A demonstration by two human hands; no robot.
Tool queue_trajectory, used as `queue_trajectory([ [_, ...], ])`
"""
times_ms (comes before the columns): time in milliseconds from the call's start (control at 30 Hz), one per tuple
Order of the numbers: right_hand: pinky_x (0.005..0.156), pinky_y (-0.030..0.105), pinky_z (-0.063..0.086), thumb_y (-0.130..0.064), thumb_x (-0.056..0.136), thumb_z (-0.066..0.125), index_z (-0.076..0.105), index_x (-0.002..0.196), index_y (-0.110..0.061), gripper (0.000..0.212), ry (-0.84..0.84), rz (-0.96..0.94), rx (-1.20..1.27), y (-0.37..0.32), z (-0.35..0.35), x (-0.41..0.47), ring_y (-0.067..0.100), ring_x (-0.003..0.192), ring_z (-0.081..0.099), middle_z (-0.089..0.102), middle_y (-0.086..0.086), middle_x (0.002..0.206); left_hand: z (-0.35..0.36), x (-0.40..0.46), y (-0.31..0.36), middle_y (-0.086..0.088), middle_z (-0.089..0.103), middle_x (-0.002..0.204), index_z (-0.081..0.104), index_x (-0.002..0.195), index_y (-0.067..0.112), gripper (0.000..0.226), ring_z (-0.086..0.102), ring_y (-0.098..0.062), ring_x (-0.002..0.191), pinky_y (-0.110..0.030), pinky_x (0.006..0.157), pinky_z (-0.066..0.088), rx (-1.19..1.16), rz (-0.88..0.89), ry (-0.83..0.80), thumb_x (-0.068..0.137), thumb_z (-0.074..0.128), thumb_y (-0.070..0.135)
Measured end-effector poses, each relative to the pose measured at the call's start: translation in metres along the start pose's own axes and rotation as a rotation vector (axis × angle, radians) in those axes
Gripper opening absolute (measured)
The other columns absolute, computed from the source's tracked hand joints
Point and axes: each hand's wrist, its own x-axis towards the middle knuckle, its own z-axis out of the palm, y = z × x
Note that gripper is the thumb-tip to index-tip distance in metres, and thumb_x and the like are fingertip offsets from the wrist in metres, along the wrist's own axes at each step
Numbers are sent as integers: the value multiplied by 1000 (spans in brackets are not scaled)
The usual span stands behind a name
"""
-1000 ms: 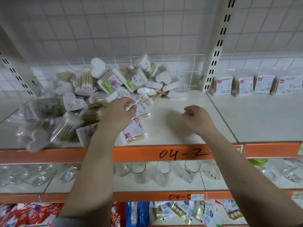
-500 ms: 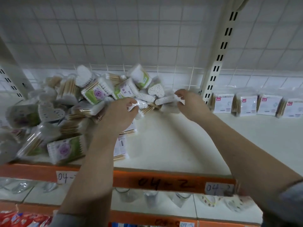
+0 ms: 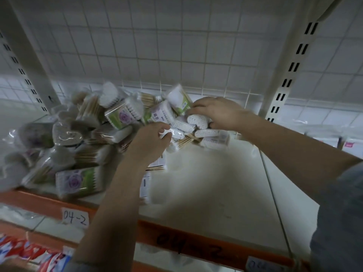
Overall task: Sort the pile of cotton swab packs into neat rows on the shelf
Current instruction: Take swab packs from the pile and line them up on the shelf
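Since half a second before, both hands had reached deeper into the pile of cotton swab packs point(image 3: 82, 138) at 10 o'clock on the shelf point(image 3: 206, 193). Left hand point(image 3: 149, 142) pinched one clear pack point(image 3: 174, 133); right hand point(image 3: 218, 112) curled over one heart-shaped pack point(image 3: 196, 121) at 12

Bare forearms; grey sleeve point(image 3: 337, 213) on the right arm.

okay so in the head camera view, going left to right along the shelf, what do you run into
Purple-rose swab pack at the front edge → left hand gripping a clear pack → heart-shaped swab pack → right hand on the pile → slotted upright → red-labelled packs on the next bay.
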Motion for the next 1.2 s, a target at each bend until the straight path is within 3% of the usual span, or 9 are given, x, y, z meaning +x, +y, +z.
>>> queue_trajectory([
  [133, 102, 31, 33, -13, 77, 67, 41, 139, -32, 70, 9, 2, 84, 3, 1, 1, 16, 135, 34, 38, -7, 147, -2, 0, 1, 3, 64, 109, 64, 112, 21, 23, 57, -9, 93, -20, 78, 38, 33, 6, 27, 90, 57, 26],
  [300, 100, 28, 39, -19, 74, 74, 48, 136, -25, 67, 134, 44, 331, 2, 9, -5, 18, 126, 46, 50, -5, 139, -7, -1, 9, 5, 64, 101, 65, 111, 16, 22, 57, -7, 88, -12, 72, 35, 62, 68, 71, 92, 55, 22],
  [433, 88, 13, 27, -32, 72, 79, 46, 137, -19, 74, 274, 167, 520, -2, 11, -22, 17, 123, 47, 52, -1, 137, -7, 5, 20, 5, 65, 95, 67, 107, 13, 20, 57, -6, 79, -5, 65, 38, 60, 120, 139, 92, 55, 17],
  [533, 92, 15, 30, -29, 73, 80, 45, 138, -19, 75, 382, 286, 609, -4, 15, -33, 18, 126, 47, 51, 1, 138, -1, 14, 28, 1, 67, 100, 67, 105, 14, 19, 61, -13, 83, -24, 79, 49, 52, 113, 185, 90, 54, 16],
  [700, 92, 12, 33, -24, 72, 80, 51, 133, -22, 67, 559, 429, 812, -13, 16, -56, 10, 119, 51, 59, -6, 126, 2, 35, 45, -1, 67, 102, 65, 107, 16, 22, 61, -17, 91, -21, 76, 42, 83, 112, 269, 89, 54, 17],
  [800, 95, 15, 40, -22, 71, 82, 54, 129, -21, 64, 637, 500, 958, -17, 18, -69, 4, 111, 54, 60, -13, 115, 1, 53, 52, -9, 62, 113, 61, 117, 15, 30, 57, -26, 103, -33, 87, 45, 178, 115, 322, 90, 53, 24],
  [967, 88, 12, 46, -20, 71, 81, 59, 122, -18, 55, 718, 622, 1063, -23, 20, -88, 9, 101, 61, 65, -8, 105, 9, 78, 56, -21, 47, 132, 39, 137, 11, 55, 43, -38, 122, -44, 97, 36, 360, -115, 181, 94, 45, 45],
  [1100, 84, 28, 51, -22, 71, 81, 63, 116, -18, 49, 724, 694, 1088, -29, 22, -98, 17, 94, 64, 68, -5, 99, 19, 92, 58, -18, 46, 132, 42, 133, 11, 60, 41, -38, 123, -47, 100, 32, 383, -161, 126, 91, 44, 54],
  [1200, 85, 32, 52, -23, 71, 80, 63, 116, -17, 48, 715, 727, 1106, -33, 27, -103, 19, 94, 65, 69, -1, 101, 23, 96, 58, -16, 48, 133, 44, 132, 14, 58, 37, -38, 126, -55, 106, 27, 434, -179, 124, 90, 46, 55],
])
